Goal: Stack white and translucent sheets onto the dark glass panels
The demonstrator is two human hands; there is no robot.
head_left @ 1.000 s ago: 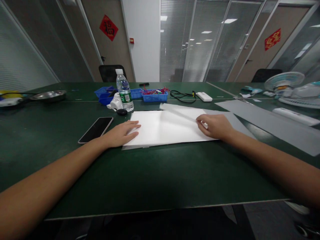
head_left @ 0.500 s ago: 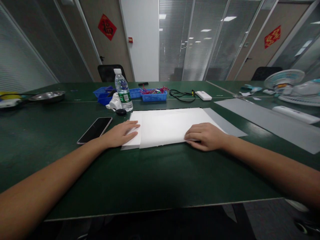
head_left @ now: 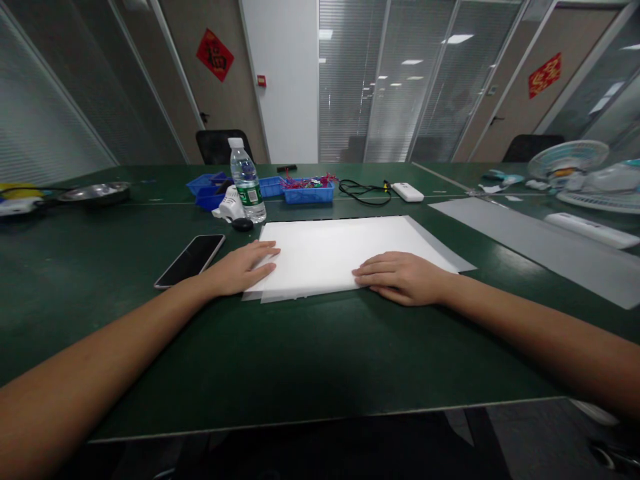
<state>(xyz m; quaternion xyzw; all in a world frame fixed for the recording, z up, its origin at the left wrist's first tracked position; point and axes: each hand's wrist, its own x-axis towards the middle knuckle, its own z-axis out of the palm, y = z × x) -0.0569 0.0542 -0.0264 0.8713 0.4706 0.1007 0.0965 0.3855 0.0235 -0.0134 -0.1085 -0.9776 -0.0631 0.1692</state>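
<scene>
Green bench [head_left: 320, 367]. Left: black-screened smartphone, pale rim [head_left: 191, 261], lying flat; clear plastic bottle, white cap, green label [head_left: 247, 185], upright behind small black oval object [head_left: 243, 225]. Far left: round shiny metal dish [head_left: 95, 192]. Far centre: blue plastic tray of red wires [head_left: 309, 197], coiled black cable [head_left: 357, 193], white rounded box [head_left: 407, 193]. Far right: white-and-teal fan [head_left: 570, 163].

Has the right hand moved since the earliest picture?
Yes: the right hand has moved left, closer to the phone, which lies where it was.
</scene>
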